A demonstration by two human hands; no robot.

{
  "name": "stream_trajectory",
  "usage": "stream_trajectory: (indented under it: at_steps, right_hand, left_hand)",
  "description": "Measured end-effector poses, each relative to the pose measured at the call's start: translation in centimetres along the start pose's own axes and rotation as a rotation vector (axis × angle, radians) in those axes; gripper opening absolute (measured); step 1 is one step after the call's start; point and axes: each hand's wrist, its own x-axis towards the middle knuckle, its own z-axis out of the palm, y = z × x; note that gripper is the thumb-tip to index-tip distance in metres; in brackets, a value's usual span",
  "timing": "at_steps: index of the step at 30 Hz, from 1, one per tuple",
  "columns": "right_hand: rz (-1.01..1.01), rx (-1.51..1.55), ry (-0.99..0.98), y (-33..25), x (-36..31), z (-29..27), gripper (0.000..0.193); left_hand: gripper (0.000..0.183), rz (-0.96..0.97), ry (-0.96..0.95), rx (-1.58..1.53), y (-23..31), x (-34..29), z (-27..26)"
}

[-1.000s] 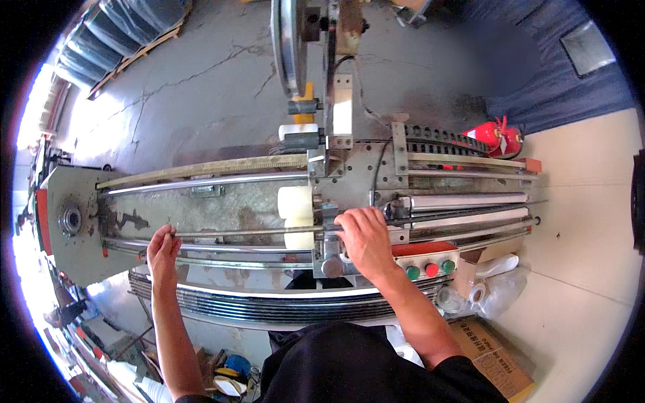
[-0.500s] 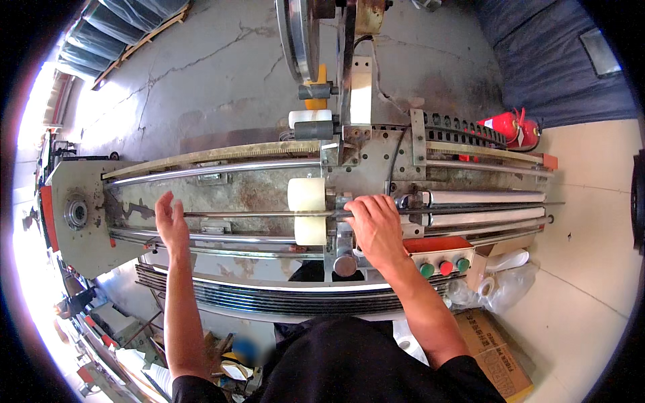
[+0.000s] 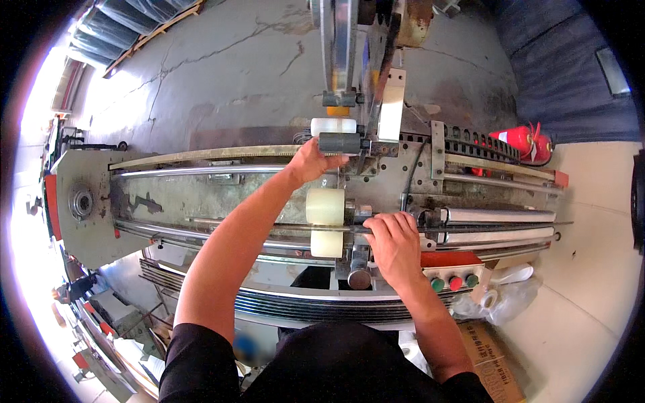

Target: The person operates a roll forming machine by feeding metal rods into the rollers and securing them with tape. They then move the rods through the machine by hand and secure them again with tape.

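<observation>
My right hand point(image 3: 395, 243) is closed around a long thin metal rod point(image 3: 289, 228), just right of the cream rollers. The rod runs lengthwise over the machine bed. Two cream rollers, an upper one point(image 3: 325, 205) and a lower one point(image 3: 327, 244), sit on either side of it. Farther back, my left hand point(image 3: 311, 162) reaches to the left end of a black roller point(image 3: 339, 142). Its thumb is stretched out below the roller, apart from the fingers, whose tips are partly hidden. Directly behind lies a white roller point(image 3: 334, 125).
A large wheel point(image 3: 341, 50) rises at the back centre. A control box with green and red buttons point(image 3: 455, 283) is at the front right. Black bars point(image 3: 322, 305) run along the near edge. Red fire extinguishers point(image 3: 524, 142) stand back right, a cardboard box point(image 3: 494, 359) front right.
My left hand has left the rod's left end and moved right and back to the black roller. My right hand stays on the rod. The view has shifted slightly.
</observation>
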Motion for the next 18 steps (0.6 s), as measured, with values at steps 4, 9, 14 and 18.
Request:
stream_trajectory:
  at_steps: [4, 9, 14, 18]
  right_hand:
    - [0.002, 0.004, 0.002, -0.1, -0.3, -0.4, 0.036]
    - [-0.002, 0.009, -0.027, -0.2, -0.8, -1.0, 0.03]
    - [-0.007, 0.031, -0.046, -0.7, -1.7, -1.1, 0.03]
    - [-0.015, 0.044, -0.023, -0.9, -2.4, -1.2, 0.031]
  left_hand:
    - [0.033, 0.036, 0.002, 0.346, 2.5, 0.3, -0.6]
    - [0.022, 0.006, -0.162, 0.009, 1.4, -2.9, -1.6]
    - [0.008, -0.211, -0.278, -0.201, 0.4, -8.4, -4.4]
    - [0.017, -0.519, -0.303, -0.094, 0.5, -12.5, -5.0]
